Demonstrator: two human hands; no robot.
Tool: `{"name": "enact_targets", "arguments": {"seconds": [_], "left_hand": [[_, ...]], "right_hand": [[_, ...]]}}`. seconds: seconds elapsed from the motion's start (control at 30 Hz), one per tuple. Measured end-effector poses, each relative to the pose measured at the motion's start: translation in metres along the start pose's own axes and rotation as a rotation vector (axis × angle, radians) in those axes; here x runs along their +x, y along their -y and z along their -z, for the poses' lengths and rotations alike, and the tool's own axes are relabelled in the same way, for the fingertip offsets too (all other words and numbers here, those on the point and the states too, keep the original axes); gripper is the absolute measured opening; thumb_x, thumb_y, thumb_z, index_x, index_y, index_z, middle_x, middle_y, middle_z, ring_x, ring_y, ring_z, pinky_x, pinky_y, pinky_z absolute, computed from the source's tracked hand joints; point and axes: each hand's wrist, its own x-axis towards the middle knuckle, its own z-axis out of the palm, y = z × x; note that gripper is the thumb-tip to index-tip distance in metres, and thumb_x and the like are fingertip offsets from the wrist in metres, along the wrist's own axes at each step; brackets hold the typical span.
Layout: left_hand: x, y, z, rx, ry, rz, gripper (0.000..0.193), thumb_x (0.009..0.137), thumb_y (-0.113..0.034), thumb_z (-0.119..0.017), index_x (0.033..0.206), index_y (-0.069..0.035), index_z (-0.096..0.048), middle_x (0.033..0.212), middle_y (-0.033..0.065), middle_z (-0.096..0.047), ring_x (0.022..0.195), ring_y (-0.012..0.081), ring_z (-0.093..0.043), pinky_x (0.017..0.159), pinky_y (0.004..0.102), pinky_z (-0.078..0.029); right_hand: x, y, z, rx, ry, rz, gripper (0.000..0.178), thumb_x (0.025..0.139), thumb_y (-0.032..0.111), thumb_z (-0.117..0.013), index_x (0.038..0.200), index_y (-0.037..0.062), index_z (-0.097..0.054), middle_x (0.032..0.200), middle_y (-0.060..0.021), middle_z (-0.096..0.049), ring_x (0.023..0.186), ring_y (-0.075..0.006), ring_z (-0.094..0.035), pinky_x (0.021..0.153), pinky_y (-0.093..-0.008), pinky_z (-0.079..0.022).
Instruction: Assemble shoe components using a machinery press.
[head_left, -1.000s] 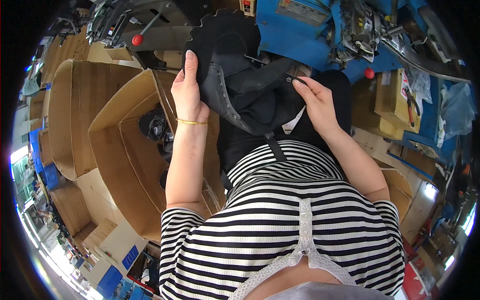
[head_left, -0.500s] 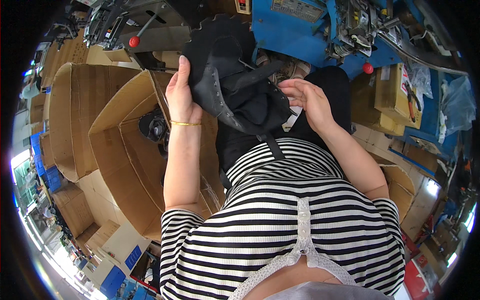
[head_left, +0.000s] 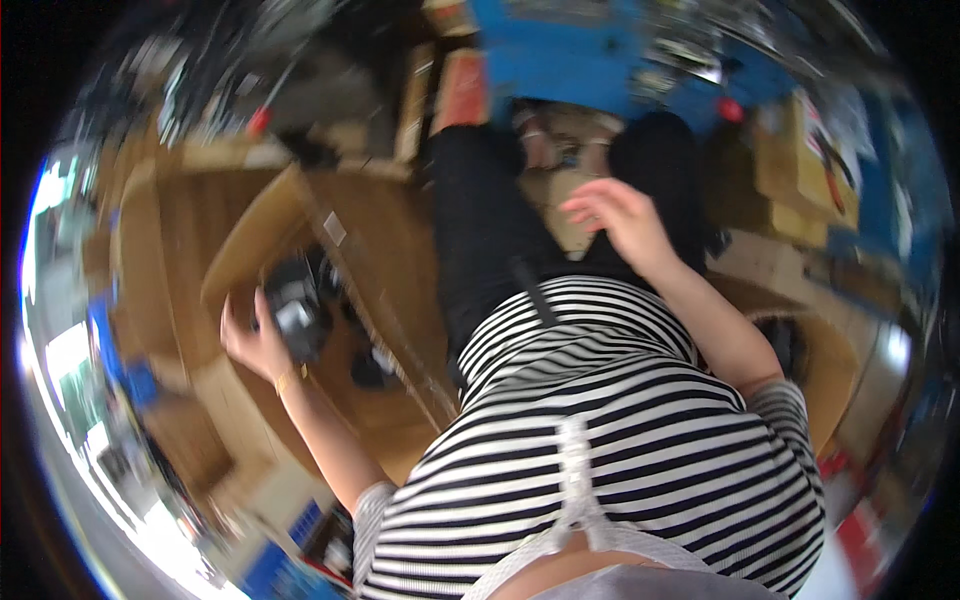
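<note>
Head view: black piece (head_left: 302, 318) sitting inside the cardboard box (head_left: 252, 235), off to the left, pretty blurry. Left hand (head_left: 254, 340) just beside it, thumb and fingers apart, nothing visible between them; can't tell about contact. Best keep that wrist clear of the cardboard edge and go easy, so as not to snag or crush anything. Right hand (head_left: 625, 220) loosely open and empty, near the black trousers (head_left: 480, 220). Farther out, blue machinery (head_left: 560, 60).

The person wears a short-sleeved, ribbed-looking black-and-white striped top (head_left: 690, 440) with a white front placket (head_left: 574, 455). Below are black trousers (head_left: 488, 220). A gold-coloured bracelet (head_left: 289, 380) circles the left wrist.
</note>
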Motion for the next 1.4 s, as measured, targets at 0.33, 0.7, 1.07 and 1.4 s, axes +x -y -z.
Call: {"name": "enact_targets", "arguments": {"seconds": [0.33,0.7,1.07,1.4], "left_hand": [[-0.077,-0.289,-0.103,-0.89,0.862,-0.808,0.019,0.093,-0.001,-0.06,0.111,0.003,-0.06,0.112,0.0113,-0.061,0.098,0.0188,-0.06,0.088,0.0305,-0.049],[-0.281,-0.471,-0.049,-0.829,1.659,-1.21,0.034,0.09,-0.008,-0.064,0.121,0.004,-0.057,0.113,0.0143,-0.062,0.097,0.0216,-0.065,0.086,0.0323,-0.052],[-0.356,-0.468,-0.037,-0.567,1.671,-1.315,0.059,0.089,-0.018,-0.069,0.136,0.005,-0.042,0.123,0.0236,-0.06,0.102,0.0275,-0.066,0.087,0.0361,-0.052],[-0.347,-0.457,-0.043,-0.622,1.693,-1.218,0.039,0.087,-0.007,-0.068,0.122,0.003,-0.054,0.114,0.0155,-0.063,0.099,0.0228,-0.067,0.085,0.033,-0.053]], "right_hand": [[-0.202,-0.049,0.04,-0.485,-0.94,0.532,0.011,0.088,0.009,-0.063,0.098,0.0052,-0.065,0.085,-0.0111,-0.066,0.078,-0.0287,-0.065,0.069,-0.0369,-0.053],[-0.428,-0.374,0.096,-0.126,-1.01,-1.31,0.056,0.089,0.014,-0.06,0.14,0.0057,-0.037,0.148,-0.018,-0.035,0.124,-0.0379,-0.049,0.097,-0.0425,-0.048],[-0.403,-0.497,0.134,-0.509,-0.467,-1.086,0.069,0.084,0.004,-0.057,0.147,0.0174,-0.033,0.159,-0.0115,-0.017,0.117,-0.0371,-0.057,0.098,-0.043,-0.048],[-0.406,-0.526,0.117,-0.654,-0.602,-1.133,0.027,0.09,0.01,-0.051,0.117,0.0049,-0.057,0.131,-0.0148,-0.048,0.105,-0.0335,-0.064,0.085,-0.0438,-0.055]]}}
